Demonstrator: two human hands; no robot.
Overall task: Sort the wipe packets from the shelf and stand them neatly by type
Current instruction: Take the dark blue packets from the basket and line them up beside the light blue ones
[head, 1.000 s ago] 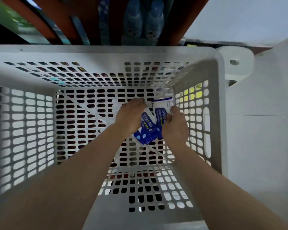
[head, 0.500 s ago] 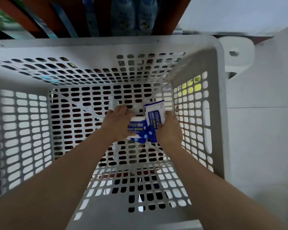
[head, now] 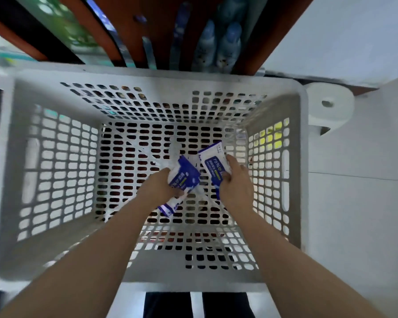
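Pulled apart from their earlier overlap, the two blue-and-white packets now sit one to each grip, left packet (head: 186, 173) clasped in the left hand (head: 161, 187), right packet (head: 213, 165) in the right hand (head: 236, 188), low inside the basket (head: 161, 72), likely ready for lifting out to sort.

A white plastic basket (head: 147, 73) with slotted walls and floor fills the view. Beyond its far rim stand two pale blue bottles (head: 229, 45), with blurred green packaging (head: 62, 24) further left. A round white fitting (head: 329, 106) (one hole in its face) sits just beside the basket's far right corner, near white tiles (head: 354, 226)
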